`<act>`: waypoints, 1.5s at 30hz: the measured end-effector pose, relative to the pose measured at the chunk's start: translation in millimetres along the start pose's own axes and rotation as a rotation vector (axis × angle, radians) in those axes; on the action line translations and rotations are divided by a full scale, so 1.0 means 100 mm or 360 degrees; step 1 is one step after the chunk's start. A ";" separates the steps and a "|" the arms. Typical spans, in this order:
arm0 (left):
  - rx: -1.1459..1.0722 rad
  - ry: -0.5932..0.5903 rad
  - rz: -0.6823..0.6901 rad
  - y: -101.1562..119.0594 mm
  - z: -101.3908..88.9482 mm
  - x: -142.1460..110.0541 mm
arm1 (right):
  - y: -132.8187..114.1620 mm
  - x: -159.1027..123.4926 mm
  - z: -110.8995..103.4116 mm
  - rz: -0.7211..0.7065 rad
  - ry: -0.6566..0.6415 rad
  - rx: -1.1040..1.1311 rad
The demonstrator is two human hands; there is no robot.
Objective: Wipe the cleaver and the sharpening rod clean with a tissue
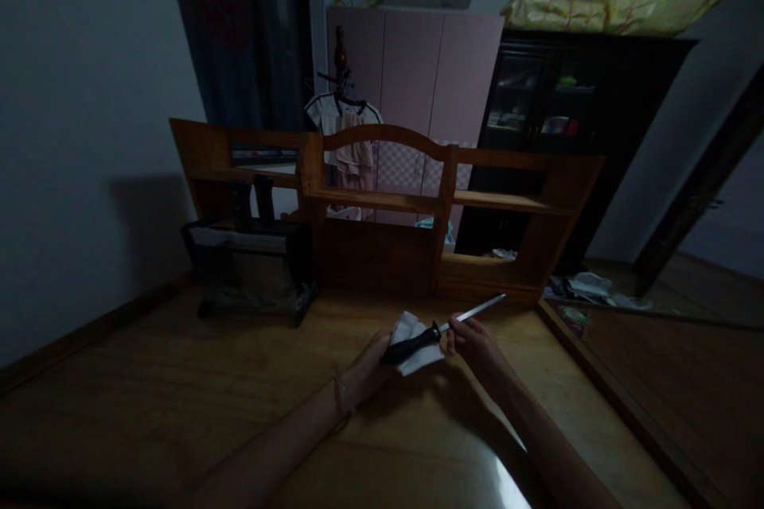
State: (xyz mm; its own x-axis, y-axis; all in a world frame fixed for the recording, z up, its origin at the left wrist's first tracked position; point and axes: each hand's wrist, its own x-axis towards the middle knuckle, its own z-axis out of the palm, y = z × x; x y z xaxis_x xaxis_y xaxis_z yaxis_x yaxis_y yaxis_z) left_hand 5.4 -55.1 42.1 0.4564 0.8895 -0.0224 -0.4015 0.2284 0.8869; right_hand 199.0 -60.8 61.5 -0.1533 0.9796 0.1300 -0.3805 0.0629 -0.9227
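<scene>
Left hand (375,356) clasps handle of sharpening rod (411,346) with white cloth (406,325); right hand (475,342) pinches metal shaft, above tabletop (370,453) toward far edge. Rack (256,238) near far left corner, two black handles (264,199) sticking up. Wooden shelf (382,200) along far edge. Beyond, dark cabinet (626,111), items (559,125) inside.

The thin rod (481,307) looks like smooth, shiny metal; its black handle (411,346) looks like plastic. The white sheet (407,326) looks matt and creased, whether cloth or paper is unclear. The near tabletop (179,398) is glossy wood, the shelf unit (382,199) beyond duller wood. Far right, yellow bags (662,8) look like crinkled plastic.
</scene>
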 end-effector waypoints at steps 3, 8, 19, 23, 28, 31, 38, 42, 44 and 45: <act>-0.0138 -0.0072 -0.0022 -0.01 -0.02 0.02 | 0.00 0.01 0.00 -0.0039 0.0001 -0.0069; -0.0155 -0.0043 0.0034 0.02 -0.03 -0.03 | 0.00 0.02 -0.03 0.0018 0.0026 -0.0215; 0.0193 -0.0078 0.0019 -0.01 0.00 -0.01 | -0.02 -0.03 0.00 0.0135 0.0040 -0.0164; 0.0251 0.0048 0.0133 -0.15 -0.08 0.08 | -0.01 -0.05 -0.01 0.0256 -0.0076 -0.0328; 0.0299 -0.0012 0.0120 -0.11 -0.03 0.02 | 0.04 -0.06 -0.02 0.0224 -0.0081 -0.0437; 0.0290 -0.0067 0.0107 -0.11 -0.02 0.01 | 0.05 -0.05 -0.02 0.0188 -0.0053 -0.0464; 0.0214 -0.0091 -0.0043 -0.18 -0.08 0.05 | 0.04 -0.03 -0.01 0.0162 -0.0017 -0.0579; 0.0269 -0.0122 -0.0033 -0.13 -0.10 0.05 | 0.04 -0.05 -0.01 0.0132 -0.0059 -0.0622; 0.0333 -0.0130 -0.0018 -0.09 -0.10 0.05 | 0.04 -0.06 -0.01 0.0122 -0.0081 -0.0631; 0.0365 -0.0125 -0.0007 -0.08 -0.09 0.05 | 0.04 -0.06 0.00 0.0118 -0.0082 -0.0627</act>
State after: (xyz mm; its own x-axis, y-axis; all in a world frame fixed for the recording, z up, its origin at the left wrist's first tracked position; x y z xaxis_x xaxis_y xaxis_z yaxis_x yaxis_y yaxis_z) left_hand 3.0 -49.1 30.9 0.5217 0.8531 0.0013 -0.2124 0.1284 0.9687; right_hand 198.8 -66.3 57.2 -0.2165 0.9740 0.0665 0.0105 0.0705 -0.9975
